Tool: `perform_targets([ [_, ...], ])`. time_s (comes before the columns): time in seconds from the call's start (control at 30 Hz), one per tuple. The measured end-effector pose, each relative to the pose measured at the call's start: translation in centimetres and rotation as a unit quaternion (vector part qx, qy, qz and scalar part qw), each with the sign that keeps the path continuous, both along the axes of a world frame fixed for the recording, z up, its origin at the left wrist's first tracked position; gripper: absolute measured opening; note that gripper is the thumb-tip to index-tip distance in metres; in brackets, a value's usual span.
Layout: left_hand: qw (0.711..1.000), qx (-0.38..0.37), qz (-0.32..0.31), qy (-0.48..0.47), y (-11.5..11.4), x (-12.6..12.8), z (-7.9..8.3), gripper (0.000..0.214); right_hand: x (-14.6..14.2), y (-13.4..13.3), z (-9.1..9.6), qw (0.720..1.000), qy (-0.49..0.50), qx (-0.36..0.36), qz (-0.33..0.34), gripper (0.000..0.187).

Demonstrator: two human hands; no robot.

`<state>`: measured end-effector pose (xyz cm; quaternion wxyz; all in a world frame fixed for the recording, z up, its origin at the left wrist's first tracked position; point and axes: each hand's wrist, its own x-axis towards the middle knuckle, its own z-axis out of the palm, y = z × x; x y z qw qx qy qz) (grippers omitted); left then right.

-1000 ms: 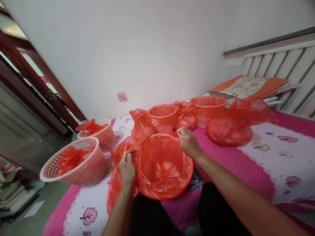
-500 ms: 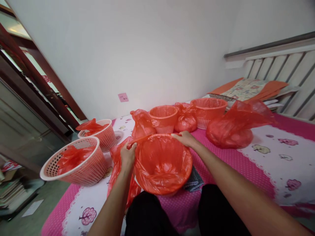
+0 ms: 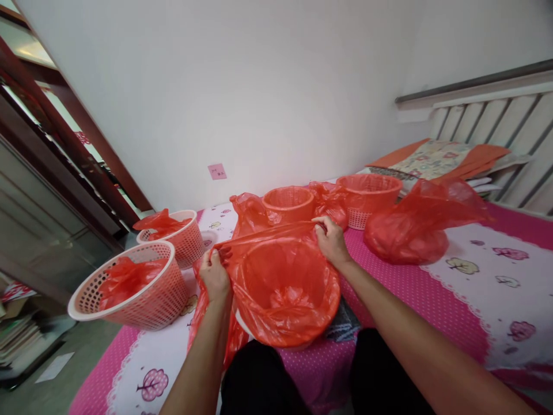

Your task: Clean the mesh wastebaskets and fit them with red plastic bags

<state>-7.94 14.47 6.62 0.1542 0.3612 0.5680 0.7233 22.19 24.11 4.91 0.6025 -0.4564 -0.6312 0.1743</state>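
Note:
In front of my knees a plastic basket stands tilted toward me, lined with a red plastic bag (image 3: 287, 288) whose near edge is folded over the rim. My left hand (image 3: 216, 274) pinches the bag's edge at the left. My right hand (image 3: 330, 239) grips the same edge at the far right, and the film is stretched between both hands above the basket's back rim. More crumpled red film hangs below my left hand. The basket's own wall is mostly hidden under the bag.
To the left stand two pink baskets (image 3: 144, 294) holding red bags. Behind are two baskets lined in red, a middle one (image 3: 288, 199) and a right one (image 3: 369, 193). A full red bag (image 3: 406, 236) lies at the right on the bedspread (image 3: 466, 305). A radiator (image 3: 496, 132) lines the wall.
Both hands have raised the bag's far edge off the back rim and pulled it taut. My left hand has moved slightly left, my right hand slightly up and away.

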Motion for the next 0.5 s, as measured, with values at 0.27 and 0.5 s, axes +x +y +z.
perform_targets([
  [0.27, 0.995, -0.028, -0.058, -0.076, -4.3, -3.1, 3.5, 0.038, 5.8, -2.3, 5.0, 0.975, 0.14, -0.081, 0.155, 0.038],
  [0.5, 0.979, -0.049, -0.102, -0.169, -6.1, -3.0, 3.8, 0.045, 8.0, -6.0, 7.6, 0.949, 0.265, -0.074, 0.153, 0.042],
])
